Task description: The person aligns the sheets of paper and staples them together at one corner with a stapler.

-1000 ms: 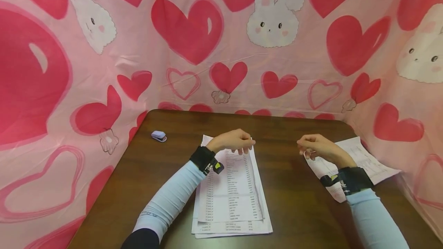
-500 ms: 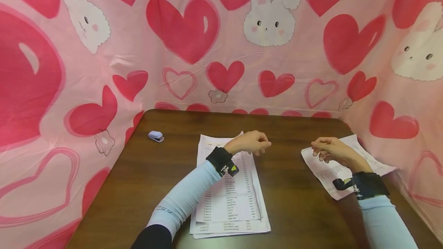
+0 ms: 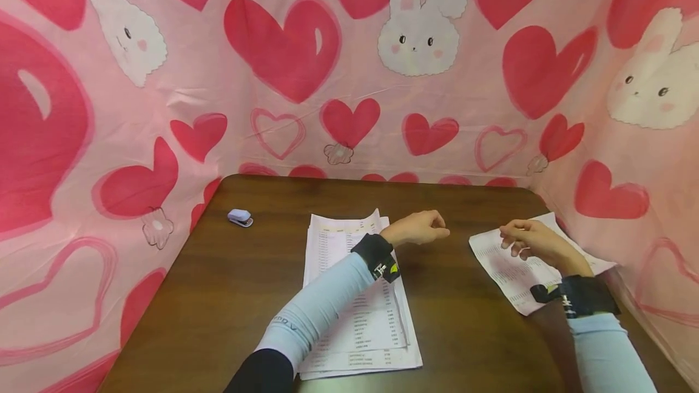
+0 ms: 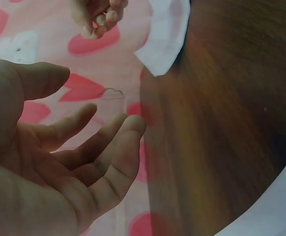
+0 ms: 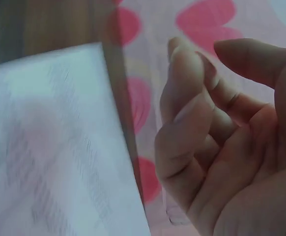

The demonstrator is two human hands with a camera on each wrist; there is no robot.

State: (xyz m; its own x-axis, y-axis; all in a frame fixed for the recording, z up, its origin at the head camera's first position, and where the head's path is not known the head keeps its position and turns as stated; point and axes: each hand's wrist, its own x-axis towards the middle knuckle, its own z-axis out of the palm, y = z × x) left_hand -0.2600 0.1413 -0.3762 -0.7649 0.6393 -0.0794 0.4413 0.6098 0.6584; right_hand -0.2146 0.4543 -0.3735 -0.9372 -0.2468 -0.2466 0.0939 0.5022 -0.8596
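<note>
My left hand [image 3: 417, 227] hovers just past the upper right edge of a stack of printed sheets [image 3: 377, 332]. In the left wrist view its fingers [image 4: 126, 157] curve loosely around nothing, thumb apart. My right hand [image 3: 532, 241] hangs above a printed paper [image 3: 505, 272] at the right side of the table. The right wrist view shows its fingers [image 5: 182, 137] loosely bent with a gap to the thumb, and the paper [image 5: 49, 147] below and to the side. The left forearm covers part of the stack.
A small lilac stapler [image 3: 240, 218] sits at the back left of the brown wooden table [image 3: 246, 290]. Pink cloth [image 3: 295, 77] with hearts and rabbits hangs behind the table and along both sides. The right-hand paper reaches to the table's right edge.
My left hand has moved right, from over the stack's top to beyond its edge. My right hand has shifted slightly right over the loose paper. The head view has turned a little.
</note>
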